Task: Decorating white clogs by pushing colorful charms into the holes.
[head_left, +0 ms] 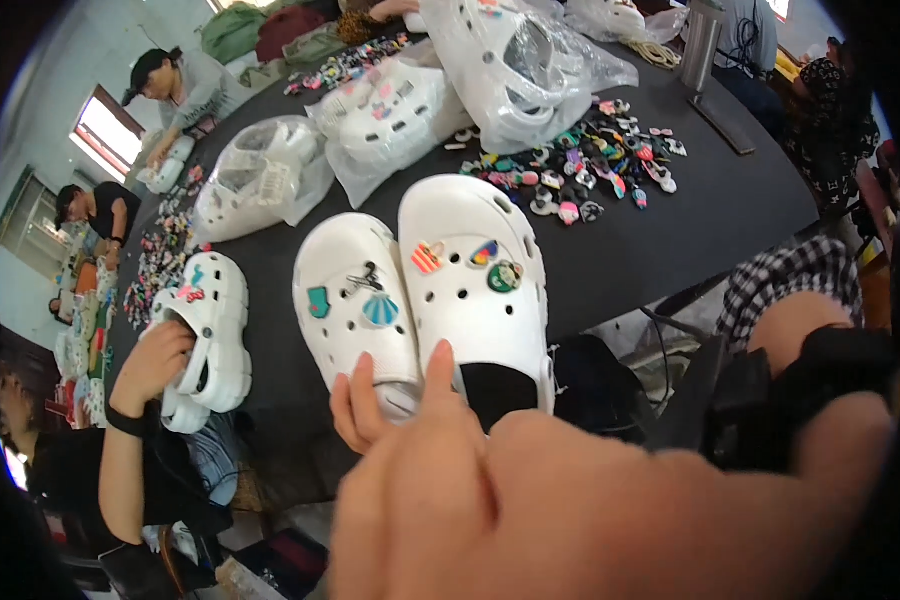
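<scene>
Side by side before me stand two white clogs, toes away. The left clog (348, 262) bears a teal charm, a black-and-white charm and a blue shell charm. On the right clog (470, 220) are a striped bag-shaped charm, a multicoloured charm and a green round one. My left hand (405, 480) overlaps their near ends, its fingers closed at the left clog's heel and up against the inner edges. My right hand (610, 510), large and blurred, comes in from the right beneath the right clog's heel opening; its fingers are hidden.
Loose charms (580, 165) lie piled on the dark table (670, 250). Beyond are bagged white clogs (395, 115), a metal flask (702, 45) and a phone (722, 125). At left, a co-worker's hand (155, 365) is inside a white clog (228, 335). Other people sit farther off.
</scene>
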{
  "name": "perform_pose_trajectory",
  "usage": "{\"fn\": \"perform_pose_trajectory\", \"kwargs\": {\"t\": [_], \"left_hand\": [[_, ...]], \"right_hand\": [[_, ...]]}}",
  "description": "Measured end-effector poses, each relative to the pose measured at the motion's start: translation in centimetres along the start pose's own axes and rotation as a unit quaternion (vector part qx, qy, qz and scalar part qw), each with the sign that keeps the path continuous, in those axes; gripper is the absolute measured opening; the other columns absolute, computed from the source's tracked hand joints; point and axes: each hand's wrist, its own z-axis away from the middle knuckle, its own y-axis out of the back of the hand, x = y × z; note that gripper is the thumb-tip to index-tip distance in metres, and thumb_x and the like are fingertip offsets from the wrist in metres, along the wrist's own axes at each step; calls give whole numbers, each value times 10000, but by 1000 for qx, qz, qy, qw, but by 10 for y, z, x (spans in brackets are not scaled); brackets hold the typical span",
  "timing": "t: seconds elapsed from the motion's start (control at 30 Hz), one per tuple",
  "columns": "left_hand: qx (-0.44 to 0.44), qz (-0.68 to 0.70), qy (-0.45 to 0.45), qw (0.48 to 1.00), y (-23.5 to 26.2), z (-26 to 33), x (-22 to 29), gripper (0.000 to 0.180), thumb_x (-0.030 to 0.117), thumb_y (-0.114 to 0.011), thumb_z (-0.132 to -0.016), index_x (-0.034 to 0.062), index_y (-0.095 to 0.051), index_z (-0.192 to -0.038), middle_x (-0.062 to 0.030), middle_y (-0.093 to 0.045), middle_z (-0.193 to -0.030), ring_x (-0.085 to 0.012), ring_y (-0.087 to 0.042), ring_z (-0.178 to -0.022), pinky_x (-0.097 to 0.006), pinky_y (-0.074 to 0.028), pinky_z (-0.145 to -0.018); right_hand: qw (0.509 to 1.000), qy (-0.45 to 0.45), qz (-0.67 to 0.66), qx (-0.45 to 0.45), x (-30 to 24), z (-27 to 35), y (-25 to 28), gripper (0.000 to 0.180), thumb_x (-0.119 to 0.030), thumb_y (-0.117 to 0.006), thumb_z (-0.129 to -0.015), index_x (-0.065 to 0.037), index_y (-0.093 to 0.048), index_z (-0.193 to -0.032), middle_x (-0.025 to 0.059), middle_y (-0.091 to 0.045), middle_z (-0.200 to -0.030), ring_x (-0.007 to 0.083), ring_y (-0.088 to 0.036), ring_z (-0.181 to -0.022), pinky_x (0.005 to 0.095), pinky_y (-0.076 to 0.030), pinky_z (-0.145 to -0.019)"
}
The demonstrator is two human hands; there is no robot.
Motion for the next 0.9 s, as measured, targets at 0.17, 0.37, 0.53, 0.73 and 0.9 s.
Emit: {"fn": "perform_pose_trajectory", "kwargs": {"t": [0.17,0.37,0.53,0.73,0.9], "left_hand": [[-40,84,-8,996,2,2,-14,497,-42,-577,-842,84,-617,-1320,-335,-280,-1484,-512,-280,-1384,-544,-227,-1139],[-48,65,-37,996,10,1,-16,435,-21,-550,-874,30,-608,-1302,-318,-403,-1391,-504,-388,-1325,-525,-304,-1107],[-19,71,-40,997,15,-1,-9,385,21,-565,-868,38,-637,-1245,-299,-450,-1325,-498,-425,-1282,-546,-343,-1077],[5,75,-34,997,12,-10,-5,329,70,-583,-861,47,-672,-1177,-276,-506,-1245,-492,-470,-1232,-571,-390,-1042],[19,50,-17,998,11,-10,-6,290,111,-598,-855,55,-701,-1120,-257,-552,-1178,-486,-507,-1189,-591,-429,-1012]], "right_hand": [[1000,-6,5,-22,1,2,-1,265,-178,-670,-704,11,-678,-890,62,-597,-699,166,-614,-558,290,-491,-445],[999,-5,34,-26,3,3,6,268,-178,-671,-702,11,-683,-891,62,-602,-700,164,-618,-557,288,-487,-436],[999,-3,51,-17,2,6,11,270,-177,-673,-700,12,-688,-892,62,-607,-702,162,-622,-556,286,-484,-429],[998,5,63,-15,3,7,16,273,-177,-674,-698,12,-693,-894,62,-613,-704,159,-627,-554,284,-480,-420],[997,41,59,-5,5,-6,12,275,-177,-676,-696,12,-697,-895,62,-617,-705,157,-630,-553,283,-477,-413]]}}
